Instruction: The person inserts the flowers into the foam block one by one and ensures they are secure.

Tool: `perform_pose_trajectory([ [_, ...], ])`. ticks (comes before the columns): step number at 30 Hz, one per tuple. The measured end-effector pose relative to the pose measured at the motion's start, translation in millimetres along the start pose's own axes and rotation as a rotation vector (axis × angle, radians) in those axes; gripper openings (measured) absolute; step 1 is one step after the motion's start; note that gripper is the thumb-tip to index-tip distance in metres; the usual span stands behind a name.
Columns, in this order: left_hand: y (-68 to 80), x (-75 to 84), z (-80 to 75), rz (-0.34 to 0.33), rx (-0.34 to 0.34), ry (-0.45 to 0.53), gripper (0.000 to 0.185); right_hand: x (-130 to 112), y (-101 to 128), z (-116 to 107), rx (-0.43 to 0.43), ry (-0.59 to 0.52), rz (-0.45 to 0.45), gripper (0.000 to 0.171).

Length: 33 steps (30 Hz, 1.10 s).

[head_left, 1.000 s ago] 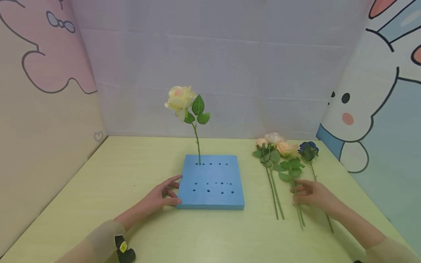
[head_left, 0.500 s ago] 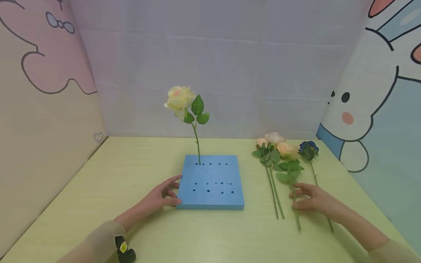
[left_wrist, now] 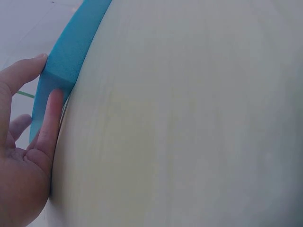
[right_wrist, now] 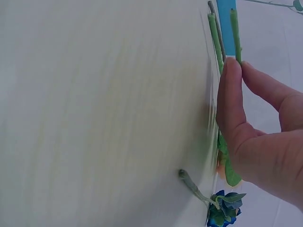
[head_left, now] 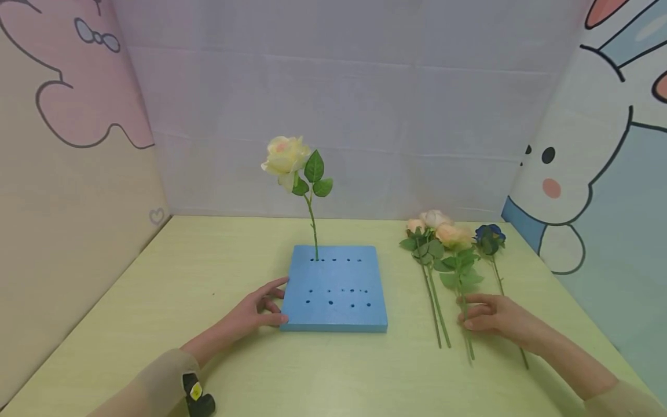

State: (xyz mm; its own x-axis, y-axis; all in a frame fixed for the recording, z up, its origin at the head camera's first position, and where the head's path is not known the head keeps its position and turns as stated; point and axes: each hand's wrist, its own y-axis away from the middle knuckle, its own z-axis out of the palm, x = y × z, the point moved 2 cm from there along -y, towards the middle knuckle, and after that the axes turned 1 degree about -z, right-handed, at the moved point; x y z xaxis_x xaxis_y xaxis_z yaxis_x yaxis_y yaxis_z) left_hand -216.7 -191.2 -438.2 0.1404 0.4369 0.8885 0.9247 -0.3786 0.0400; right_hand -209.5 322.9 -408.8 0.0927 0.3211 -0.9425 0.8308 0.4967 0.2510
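My right hand [head_left: 497, 317] pinches the green stem [right_wrist: 235, 33] of a peach rose [head_left: 454, 236] between thumb and fingers, as the right wrist view shows. The bloom lies toward the back of the table, its leaves just beyond my fingertips. My left hand [head_left: 260, 304] touches the left side of a flat blue board [head_left: 339, 318] with holes, thumb at the near corner. In the left wrist view, fingertips [left_wrist: 55, 97] press the board's edge. A pale yellow rose [head_left: 285, 159] stands upright in a hole of the board's back row.
Two roses, one pale pink [head_left: 435, 219] and one peach [head_left: 415, 226], lie left of the held stem, stems toward me. A dark blue rose [head_left: 488, 238] lies to its right, its stem passing under my right hand. A pale wall cloth [head_left: 339, 116] borders the table's back.
My right hand has shifted slightly toward me and now grips the stem lower. The peach rose and its leaves have moved slightly. My left hand and the board have stayed still.
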Motion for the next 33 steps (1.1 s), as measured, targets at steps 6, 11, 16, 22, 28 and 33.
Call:
perform_pose_trajectory([
  [6, 0.0, 0.5, 0.0, -0.006, 0.0, -0.004, 0.082, 1, -1, 1, -0.029, -0.093, 0.031, 0.076],
  [11, 0.5, 1.3, -0.1, -0.011, 0.004, -0.008, 0.082, 2, -2, 0, -0.062, -0.124, 0.044, 0.071],
  [16, 0.6, 1.6, 0.2, -0.013, 0.006, -0.012, 0.082, 2, -3, 0, -0.097, -0.124, 0.012, 0.069],
  [22, 0.5, 1.6, 0.2, -0.017, 0.007, -0.013, 0.082, -5, -4, 3, -0.036, -0.073, -0.006, 0.068],
  [28, 0.1, 0.2, 1.1, -0.027, 0.008, -0.014, 0.082, -19, -8, 9, 0.064, -0.008, 0.006, 0.068],
  [33, 0.1, -0.5, 0.8, -0.023, 0.007, -0.014, 0.081, -32, -12, 15, 0.109, 0.014, -0.009, 0.065],
])
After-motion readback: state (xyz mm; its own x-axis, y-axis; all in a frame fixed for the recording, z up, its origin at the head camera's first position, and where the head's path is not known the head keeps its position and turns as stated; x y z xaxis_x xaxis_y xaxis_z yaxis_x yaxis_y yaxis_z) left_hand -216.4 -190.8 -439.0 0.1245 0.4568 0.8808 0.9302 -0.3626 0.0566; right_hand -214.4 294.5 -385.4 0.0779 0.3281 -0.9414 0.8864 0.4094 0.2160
